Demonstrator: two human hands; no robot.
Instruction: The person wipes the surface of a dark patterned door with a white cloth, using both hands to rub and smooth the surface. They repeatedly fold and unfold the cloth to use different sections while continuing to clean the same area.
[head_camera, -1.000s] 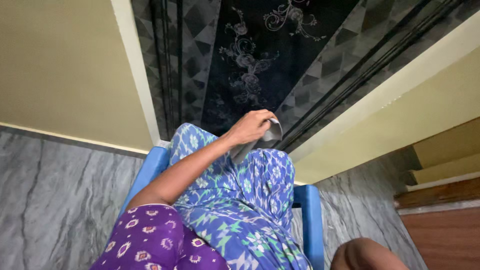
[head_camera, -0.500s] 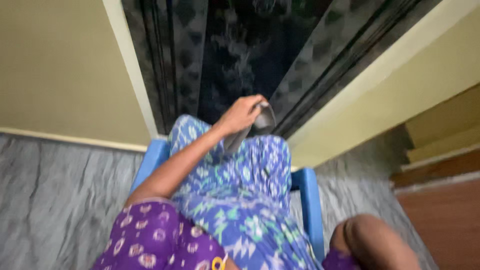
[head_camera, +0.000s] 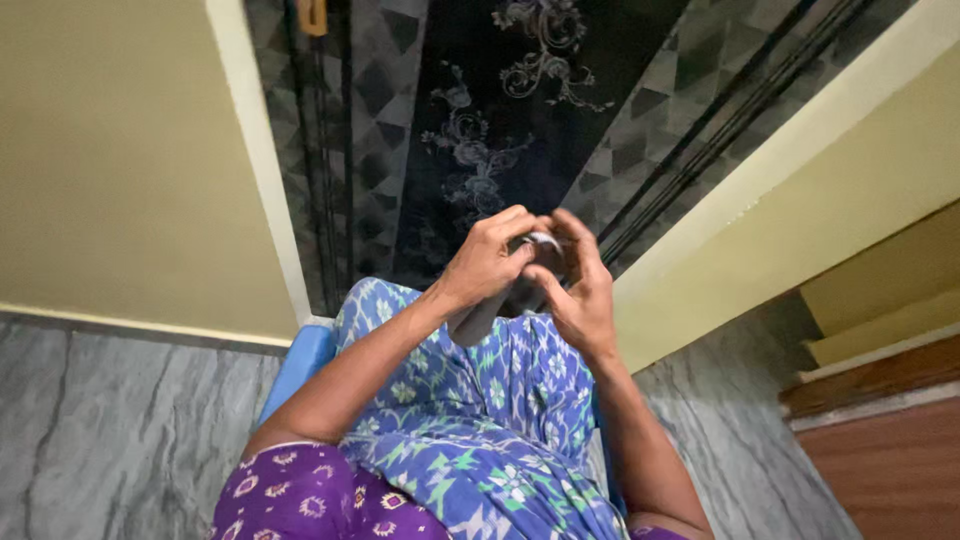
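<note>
A seated person's two hands meet above the knees, both on a single small grey cloth (head_camera: 487, 312). The left hand (head_camera: 488, 262) has its fingers curled shut over the cloth's upper end, thumb side toward the camera, and the folded grey length hangs down from that fist onto the lap. The right hand (head_camera: 577, 288) stands just right of it, palm turned inward, its fingertips (head_camera: 556, 232) bent in to pinch the cloth's pale top edge; whether the thumb presses the fabric cannot be told, since the left hand covers it.

The cloth sits at the far end of the lap, over the blue and green patterned skirt (head_camera: 490, 420), just in front of one dark door panel (head_camera: 520, 110) printed with pale floral scrolls. Between the hands and that panel there is little open room. One cream door frame (head_camera: 262, 170) runs down the left of the panel, and a second cream band (head_camera: 800, 150) slants down its right side.

One blue plastic chair (head_camera: 300, 365) shows at the left of the lap, its rim touching the skirt. Grey veined floor slabs (head_camera: 120, 430) lie open well to the left and also to the right of the legs. At the far right, brown wooden steps (head_camera: 880, 440) close off that side. A purple patterned sleeve (head_camera: 320, 500) fills the near bottom edge.
</note>
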